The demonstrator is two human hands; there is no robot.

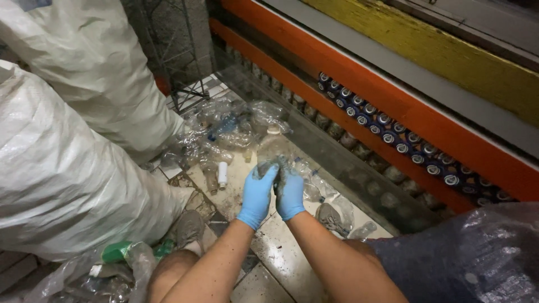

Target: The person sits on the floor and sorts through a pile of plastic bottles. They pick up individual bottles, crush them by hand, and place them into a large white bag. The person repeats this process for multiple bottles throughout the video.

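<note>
Above dirty tiles, gloved left hand (257, 193) and right hand (290, 193) together grip a clear crumpled bottle (273, 147); woven white sacks (62, 168) bulge nearby.

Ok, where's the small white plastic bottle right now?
The small white plastic bottle lies on the tiled floor, left of the left hand, beside crushed clear bottles.

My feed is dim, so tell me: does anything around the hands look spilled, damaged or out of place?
Yes. Crushed clear plastic bottles lie heaped loose on the tiled floor, which is stained and grimy. Both gloved hands, left hand and right hand, grip one clear bottle.
</note>
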